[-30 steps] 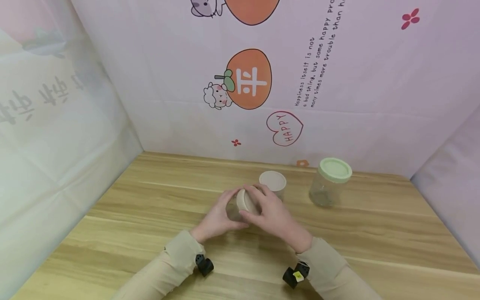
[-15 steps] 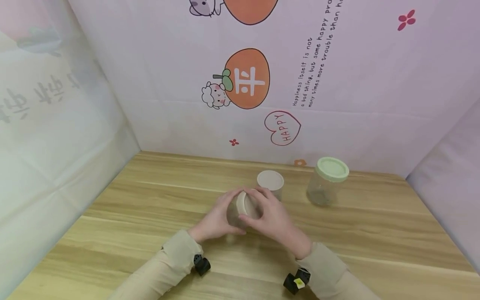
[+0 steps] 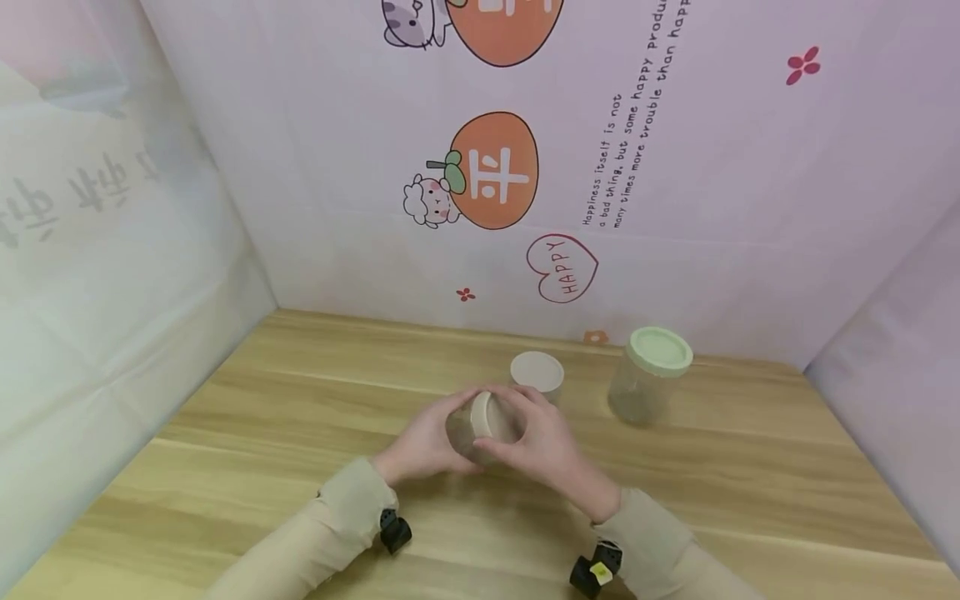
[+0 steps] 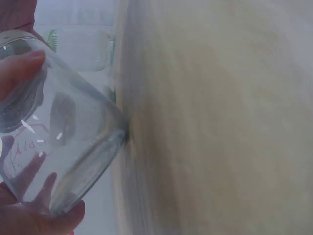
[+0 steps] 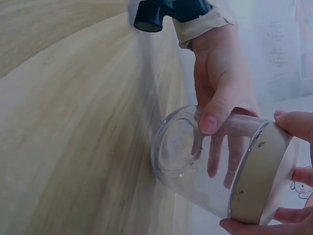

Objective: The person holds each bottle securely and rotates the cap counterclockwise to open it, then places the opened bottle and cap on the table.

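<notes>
gripping a tilted jar [image 5: 208,169] in our left hand [image 3: 422,442], we clasp its beige lid [image 5: 261,174] with our right hand [image 3: 551,443].

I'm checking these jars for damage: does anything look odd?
Yes: the round beige lid on the tilted clear cylindrical jar has small dark marks on its otherwise plain side; chips or dirt, I can't tell.

On the backdrop [image 3: 337,142], a red heart [image 3: 562,268] reads "HAPPY"; black lettering [image 3: 603,160] starts "Happiness itself is not a bad thing"; an orange fruit [image 3: 495,171] bears 平
</notes>
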### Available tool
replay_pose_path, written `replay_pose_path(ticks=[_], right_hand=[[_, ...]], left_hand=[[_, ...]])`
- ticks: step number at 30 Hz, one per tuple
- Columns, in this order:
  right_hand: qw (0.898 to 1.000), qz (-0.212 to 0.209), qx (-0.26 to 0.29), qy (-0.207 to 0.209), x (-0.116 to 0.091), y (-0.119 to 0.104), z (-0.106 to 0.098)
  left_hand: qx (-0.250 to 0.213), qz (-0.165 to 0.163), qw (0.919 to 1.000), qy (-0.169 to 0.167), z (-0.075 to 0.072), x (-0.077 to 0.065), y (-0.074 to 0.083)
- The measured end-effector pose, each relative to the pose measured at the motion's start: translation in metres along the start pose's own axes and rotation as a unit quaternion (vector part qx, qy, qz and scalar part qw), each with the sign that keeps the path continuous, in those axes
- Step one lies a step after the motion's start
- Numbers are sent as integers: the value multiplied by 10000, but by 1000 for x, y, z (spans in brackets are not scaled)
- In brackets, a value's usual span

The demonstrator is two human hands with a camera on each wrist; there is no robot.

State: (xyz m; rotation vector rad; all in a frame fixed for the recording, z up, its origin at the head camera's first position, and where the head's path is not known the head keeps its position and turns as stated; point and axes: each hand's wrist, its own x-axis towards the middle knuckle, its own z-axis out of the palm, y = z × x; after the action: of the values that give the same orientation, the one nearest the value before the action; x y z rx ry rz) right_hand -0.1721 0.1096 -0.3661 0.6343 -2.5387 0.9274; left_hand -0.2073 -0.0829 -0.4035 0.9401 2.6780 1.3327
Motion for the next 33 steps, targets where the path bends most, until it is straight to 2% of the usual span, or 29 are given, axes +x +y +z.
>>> replay_pose_path(ticks=[3,10,17,27,31,33], right_hand=[[9999,-81,148,30,-2,3,3],[9996,-214,158,102,-5,4,-1],[9992,-379,93,105,-11,5,1],[9981,-531,191,250,-11,10,-4],[9958,-897,92,127,-12,12,-2],[9936,-1124,78,63,-13,14,0]], left_hand=[[12,-9,10000,-61,0,-2,0],[118,210,9997,-39,-4,2,5],[166,137,9998,-20,0,-1,5],[312,276,9991,-37,0,4,8],[361,288,9989,-106,-1,2,7],[311,195,9992,-176,-2,1,6]])
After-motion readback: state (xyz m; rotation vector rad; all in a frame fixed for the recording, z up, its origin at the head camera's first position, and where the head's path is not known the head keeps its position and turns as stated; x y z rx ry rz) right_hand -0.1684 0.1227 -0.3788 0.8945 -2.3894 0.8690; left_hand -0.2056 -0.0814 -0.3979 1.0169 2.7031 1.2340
